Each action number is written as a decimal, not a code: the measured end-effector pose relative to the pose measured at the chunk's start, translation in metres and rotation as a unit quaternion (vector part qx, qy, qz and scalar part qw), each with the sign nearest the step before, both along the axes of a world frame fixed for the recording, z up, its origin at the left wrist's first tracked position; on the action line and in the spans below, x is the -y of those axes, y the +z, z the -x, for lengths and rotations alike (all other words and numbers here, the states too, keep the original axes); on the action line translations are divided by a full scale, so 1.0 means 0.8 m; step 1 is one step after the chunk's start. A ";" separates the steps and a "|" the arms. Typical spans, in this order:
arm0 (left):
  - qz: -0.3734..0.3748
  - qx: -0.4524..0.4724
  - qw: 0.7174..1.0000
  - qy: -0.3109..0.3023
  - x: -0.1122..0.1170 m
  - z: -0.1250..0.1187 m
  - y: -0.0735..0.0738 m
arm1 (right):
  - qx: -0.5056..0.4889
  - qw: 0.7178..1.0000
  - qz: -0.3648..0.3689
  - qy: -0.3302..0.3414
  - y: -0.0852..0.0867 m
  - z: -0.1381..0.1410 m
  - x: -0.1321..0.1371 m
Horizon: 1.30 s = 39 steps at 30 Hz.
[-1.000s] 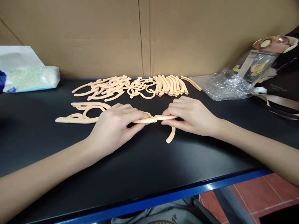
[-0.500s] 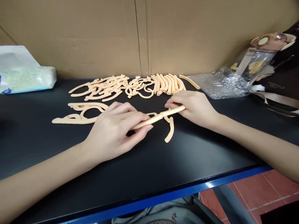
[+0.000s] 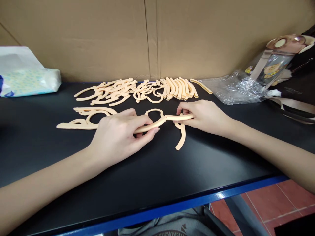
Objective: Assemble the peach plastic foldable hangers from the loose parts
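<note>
Between my hands is a peach-coloured plastic folding hanger, its two arms meeting at a joint near a curved hook. My left hand is closed on its left arm, thumb below and fingers on top. With thumb and fingers, my right hand grips the right arm. Under that arm lies a loose curved hanger piece, partly hidden by my right hand. To the left of my left hand rest folded hangers on the black table, partly covered by that hand.
Along the back lie a heap of hanger hooks and arms, several hook pieces and a row of curved arms. A tissue pack stands left. Clear plastic bags, a water bottle and a dark bag are at right.
The held hanger has turned so that its hook now shows, and its arms bend at the joint. My right hand has dipped slightly; the view has shifted a little.
</note>
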<state>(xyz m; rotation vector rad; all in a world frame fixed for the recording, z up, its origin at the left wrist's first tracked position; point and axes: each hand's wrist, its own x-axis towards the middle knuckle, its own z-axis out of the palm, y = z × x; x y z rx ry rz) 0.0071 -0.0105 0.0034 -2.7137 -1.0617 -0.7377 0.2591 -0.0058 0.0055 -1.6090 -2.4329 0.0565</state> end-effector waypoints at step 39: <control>0.053 -0.081 0.993 0.066 -0.008 0.000 -0.002 | -0.097 0.995 0.021 -0.016 -0.005 -0.005 -0.005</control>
